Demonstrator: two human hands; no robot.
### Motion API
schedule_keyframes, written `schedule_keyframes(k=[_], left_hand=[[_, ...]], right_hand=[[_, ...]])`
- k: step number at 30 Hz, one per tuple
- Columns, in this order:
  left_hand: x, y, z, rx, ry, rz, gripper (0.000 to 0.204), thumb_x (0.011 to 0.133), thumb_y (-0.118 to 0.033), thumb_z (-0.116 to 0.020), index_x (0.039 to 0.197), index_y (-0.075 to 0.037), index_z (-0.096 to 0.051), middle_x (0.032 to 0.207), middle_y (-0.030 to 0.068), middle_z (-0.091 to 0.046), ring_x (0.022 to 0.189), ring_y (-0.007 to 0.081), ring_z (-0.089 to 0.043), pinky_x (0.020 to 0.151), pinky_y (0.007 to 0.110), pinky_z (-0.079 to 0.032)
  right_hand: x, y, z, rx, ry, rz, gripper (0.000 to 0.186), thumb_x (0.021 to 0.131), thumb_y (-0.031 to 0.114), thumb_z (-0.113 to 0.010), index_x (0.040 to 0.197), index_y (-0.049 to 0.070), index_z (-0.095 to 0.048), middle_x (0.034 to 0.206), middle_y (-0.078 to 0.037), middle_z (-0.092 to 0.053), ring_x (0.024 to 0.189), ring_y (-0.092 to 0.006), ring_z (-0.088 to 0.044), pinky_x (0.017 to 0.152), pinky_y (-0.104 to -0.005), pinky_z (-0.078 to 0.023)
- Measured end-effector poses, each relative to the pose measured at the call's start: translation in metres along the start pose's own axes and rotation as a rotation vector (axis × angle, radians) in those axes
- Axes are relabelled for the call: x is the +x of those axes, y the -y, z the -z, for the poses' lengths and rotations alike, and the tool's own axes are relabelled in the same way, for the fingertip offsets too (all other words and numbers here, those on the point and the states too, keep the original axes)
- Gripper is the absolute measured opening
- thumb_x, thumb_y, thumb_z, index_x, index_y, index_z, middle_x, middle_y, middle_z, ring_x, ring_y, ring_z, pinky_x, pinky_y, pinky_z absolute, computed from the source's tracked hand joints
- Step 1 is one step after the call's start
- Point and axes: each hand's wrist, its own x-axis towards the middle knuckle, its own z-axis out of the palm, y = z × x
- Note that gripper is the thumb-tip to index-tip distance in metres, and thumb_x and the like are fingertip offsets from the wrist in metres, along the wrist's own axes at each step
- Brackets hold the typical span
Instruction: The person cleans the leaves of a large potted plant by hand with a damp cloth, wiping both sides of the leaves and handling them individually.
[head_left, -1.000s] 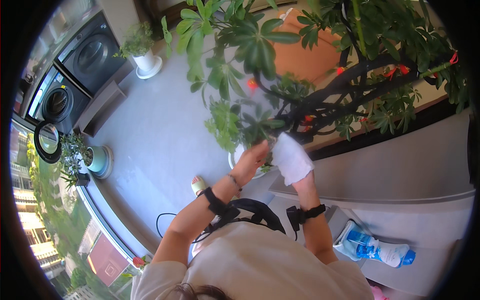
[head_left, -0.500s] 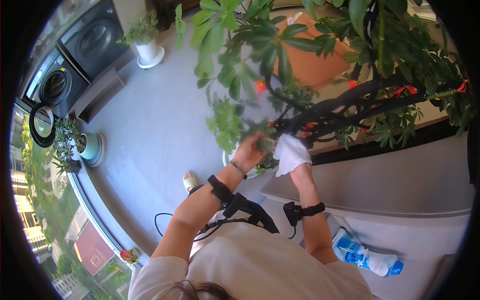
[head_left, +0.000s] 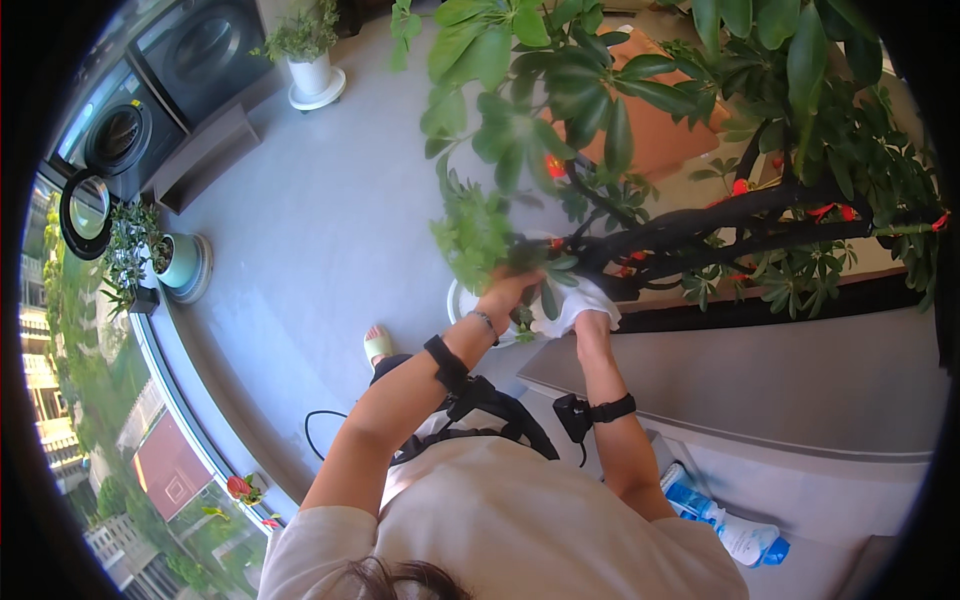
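White cloth [head_left: 572,308] over the right hand [head_left: 592,322] is brought nearer the left hand [head_left: 511,293], both gathered at leaves [head_left: 549,300]; whether fingers grip cannot be told.

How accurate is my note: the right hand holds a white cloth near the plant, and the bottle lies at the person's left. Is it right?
Not quite. The head view shows the bottle at the person's right, not left. The right hand does hold a white cloth near the plant.
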Motion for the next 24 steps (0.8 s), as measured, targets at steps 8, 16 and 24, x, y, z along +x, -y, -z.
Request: schedule_keyframes(k=[8,16,24], left_hand=[[-0.007,-0.005,-0.012,0.077,-0.075,-0.148,0.021,0.067,-0.016,-0.072,0.076,-0.002,-0.059,0.065,0.0037,-0.058,0.051,0.0109,-0.050,0.045,0.025,-0.039],[0.003,0.000,-0.002,0.072,-0.061,-0.115,0.018,0.067,-0.012,-0.071,0.077,-0.001,-0.060,0.067,0.0038,-0.059,0.052,0.0105,-0.050,0.046,0.025,-0.038],[0.001,-0.001,-0.007,0.095,-0.107,-0.150,0.017,0.066,-0.012,-0.071,0.074,-0.001,-0.061,0.067,0.0036,-0.059,0.054,0.0104,-0.050,0.046,0.024,-0.037]], right_hand=[[-0.001,-0.006,0.000,0.234,0.155,0.010,0.035,0.084,0.019,-0.055,0.115,0.006,-0.048,0.107,-0.004,-0.053,0.097,-0.0122,-0.052,0.081,-0.0287,-0.044],[0.010,-0.008,-0.001,-0.189,0.086,0.109,0.027,0.081,0.013,-0.050,0.106,0.004,-0.055,0.095,-0.004,-0.058,0.082,-0.0138,-0.058,0.065,-0.0309,-0.052],[0.005,0.014,0.001,0.154,0.188,-0.170,0.024,0.081,0.016,-0.051,0.103,0.006,-0.055,0.091,-0.004,-0.059,0.076,-0.0142,-0.059,0.062,-0.0308,-0.051]])
